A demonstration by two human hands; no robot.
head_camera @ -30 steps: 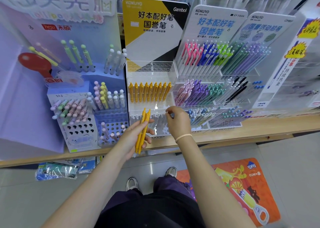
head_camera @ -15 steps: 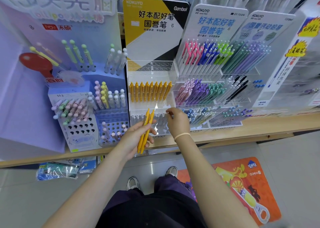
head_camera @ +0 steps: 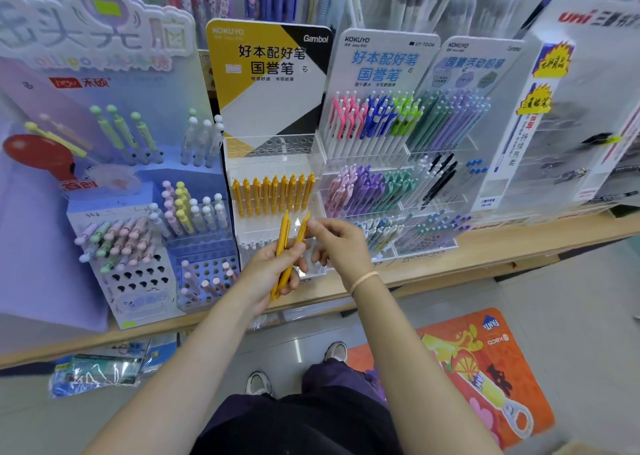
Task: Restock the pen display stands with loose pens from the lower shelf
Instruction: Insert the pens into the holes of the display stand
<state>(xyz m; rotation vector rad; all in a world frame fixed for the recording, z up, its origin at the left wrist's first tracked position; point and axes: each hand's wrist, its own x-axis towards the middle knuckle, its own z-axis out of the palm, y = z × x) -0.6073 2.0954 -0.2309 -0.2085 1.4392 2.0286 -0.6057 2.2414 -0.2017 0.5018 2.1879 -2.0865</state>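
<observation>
A wooden shelf (head_camera: 485,246) is carrying the Kokuyo stand (head_camera: 273,163); just below its yellow row, the left hand (head_camera: 270,271) is gripping yellow pens (head_camera: 282,246) while the right hand (head_camera: 341,243) is pinching one's tip.

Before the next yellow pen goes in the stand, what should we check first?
1. Left hand grips the spare yellow pens: ok.
2. Right hand pinches the top of one yellow pen: ok.
3. Yellow row in the clear Kokuyo stand stands upright: ok.
4. Free holes in the top tier: ok.
5. Free hole in the yellow row: cannot tell.
</observation>
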